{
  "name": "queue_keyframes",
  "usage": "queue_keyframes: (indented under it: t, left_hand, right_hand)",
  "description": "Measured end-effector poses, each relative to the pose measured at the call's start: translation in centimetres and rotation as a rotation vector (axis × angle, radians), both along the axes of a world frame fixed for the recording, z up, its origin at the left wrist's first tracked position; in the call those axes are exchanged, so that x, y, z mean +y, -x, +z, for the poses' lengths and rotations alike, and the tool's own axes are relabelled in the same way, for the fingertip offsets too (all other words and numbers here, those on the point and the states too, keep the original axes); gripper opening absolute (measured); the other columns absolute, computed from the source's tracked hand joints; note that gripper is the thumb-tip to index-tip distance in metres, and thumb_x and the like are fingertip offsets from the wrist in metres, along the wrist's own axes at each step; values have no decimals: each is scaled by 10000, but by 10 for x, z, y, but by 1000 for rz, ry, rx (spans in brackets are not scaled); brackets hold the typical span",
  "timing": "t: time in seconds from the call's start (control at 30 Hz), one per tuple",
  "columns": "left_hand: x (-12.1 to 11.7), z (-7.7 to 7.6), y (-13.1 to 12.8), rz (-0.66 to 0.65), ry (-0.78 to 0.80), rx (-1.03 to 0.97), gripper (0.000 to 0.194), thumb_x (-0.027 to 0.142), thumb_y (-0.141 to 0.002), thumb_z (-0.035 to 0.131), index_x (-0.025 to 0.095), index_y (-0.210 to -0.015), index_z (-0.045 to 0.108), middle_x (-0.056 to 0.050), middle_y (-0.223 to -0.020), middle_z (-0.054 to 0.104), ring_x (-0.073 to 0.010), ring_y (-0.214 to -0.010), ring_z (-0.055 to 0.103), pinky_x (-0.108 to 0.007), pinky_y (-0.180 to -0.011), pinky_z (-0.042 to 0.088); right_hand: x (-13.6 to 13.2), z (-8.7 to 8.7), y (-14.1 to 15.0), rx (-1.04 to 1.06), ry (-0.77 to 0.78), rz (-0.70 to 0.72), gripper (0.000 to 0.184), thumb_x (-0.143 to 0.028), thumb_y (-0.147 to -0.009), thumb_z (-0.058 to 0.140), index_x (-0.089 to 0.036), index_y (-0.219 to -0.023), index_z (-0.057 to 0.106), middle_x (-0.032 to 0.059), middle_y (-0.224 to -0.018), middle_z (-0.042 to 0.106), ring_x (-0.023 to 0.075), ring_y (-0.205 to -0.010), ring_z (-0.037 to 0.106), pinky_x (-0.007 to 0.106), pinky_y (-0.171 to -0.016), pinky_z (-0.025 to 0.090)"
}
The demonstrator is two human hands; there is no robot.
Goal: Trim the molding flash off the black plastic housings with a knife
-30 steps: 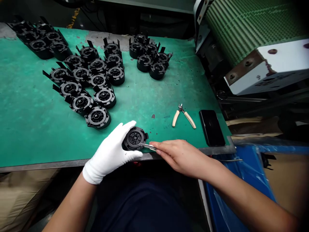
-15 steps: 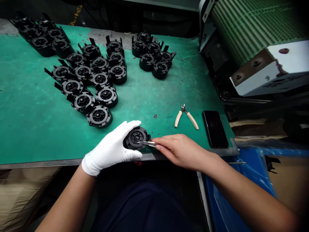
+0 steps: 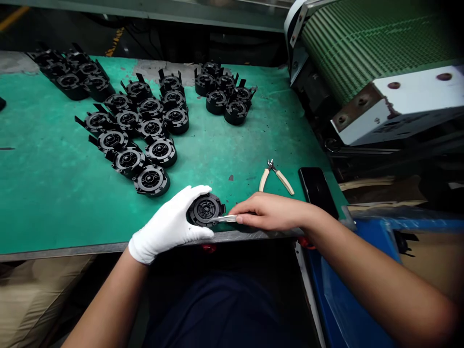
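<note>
At the table [image 3: 54,203] edge: blade meets part.
Gloved left hand [image 3: 168,227] clamps the part [image 3: 205,210] steady (tilted up) so the right hand [image 3: 270,211], pinching a blade [image 3: 224,219], reaches its rim.

- I see the green table [image 3: 54,193] evenly and fairly brightly lit from above, with short soft shadows under the black parts [image 3: 152,180] on it.
- Below the table's near edge, my view falls dim.
- The white glove [image 3: 168,227] near that edge is almost blown out.
- The phone [image 3: 317,188] on the table's right end carries faint sheen.
- Lines bow towards the corners, and the far right is dark and soft.
</note>
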State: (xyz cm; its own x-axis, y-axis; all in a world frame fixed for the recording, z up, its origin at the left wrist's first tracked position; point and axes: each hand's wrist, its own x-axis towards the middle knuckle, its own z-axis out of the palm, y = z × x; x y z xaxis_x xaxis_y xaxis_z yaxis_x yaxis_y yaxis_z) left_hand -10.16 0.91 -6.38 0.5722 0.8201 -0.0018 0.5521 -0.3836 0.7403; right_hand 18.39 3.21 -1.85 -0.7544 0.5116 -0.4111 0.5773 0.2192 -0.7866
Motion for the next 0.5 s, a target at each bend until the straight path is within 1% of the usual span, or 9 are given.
queue_keyframes:
  t: [0.07,0.13,0.17,0.23,0.27,0.33,0.4,0.43,0.5]
  left_hand:
    - [-15,-9,-6,137,-89,-17,951,617,-706,843,247,-1461,398,-102,-1483,487,-301,-1407,446,-455,-1226,346]
    - [-32,-20,-14,312,-182,-46,976,629,-690,848,204,-1445,399,-153,-1459,489,-335,-1404,445,-496,-1215,357]
    - [-40,-25,-17,380,-218,-52,961,608,-708,847,189,-1444,394,-170,-1449,490,-343,-1397,452,-510,-1204,370]
    - [-50,-32,-22,461,-259,-35,916,539,-751,840,176,-1455,380,-184,-1439,493,-348,-1376,473,-526,-1176,403]
    - [-53,-33,-23,475,-267,-16,898,510,-765,834,176,-1461,375,-184,-1438,495,-348,-1365,484,-531,-1161,417]
    - [-54,-34,-25,475,-257,22,877,490,-771,828,183,-1460,382,-175,-1434,505,-347,-1347,502,-531,-1142,434]
    - [-51,-31,-27,470,-232,42,858,511,-766,826,191,-1442,406,-160,-1420,520,-341,-1324,522,-522,-1131,445]
    - [-50,-30,-28,469,-221,49,850,528,-763,823,190,-1430,418,-156,-1406,529,-339,-1310,532,-518,-1125,451]
    - [-49,-29,-29,477,-219,63,843,567,-761,810,183,-1410,433,-156,-1382,542,-343,-1292,541,-522,-1118,452]
  right_hand:
    - [-25,-4,1,45,113,-251,325,-420,-1027,484,-220,-1163,701,-8,-798,629,136,-681,555,238,-607,413]
    - [-60,-13,10,132,325,-548,409,-522,-1024,456,-214,-1208,651,-31,-718,534,112,-563,483,216,-497,383]
    - [-79,-20,19,194,465,-659,443,-564,-1017,450,-209,-1215,627,-44,-694,491,99,-518,440,202,-452,356]
    - [-113,-34,41,363,686,-807,446,-596,-1003,472,-206,-1181,596,-64,-675,449,74,-472,368,176,-408,307]
    - [-126,-41,54,445,774,-861,432,-602,-1001,476,-212,-1149,585,-71,-676,438,62,-456,331,167,-393,282]
    - [-144,-48,75,571,883,-954,408,-602,-1006,471,-220,-1114,563,-84,-672,416,49,-442,267,155,-374,235]
    - [-151,-46,88,632,906,-1002,419,-609,-1011,456,-218,-1115,564,-90,-662,393,45,-441,230,157,-370,204]
    - [-154,-42,91,651,874,-979,432,-608,-1010,464,-207,-1118,583,-85,-657,402,45,-449,251,161,-382,217]
    - [-156,-32,94,691,765,-847,442,-589,-1003,505,-181,-1110,636,-61,-656,455,49,-487,345,172,-437,287]
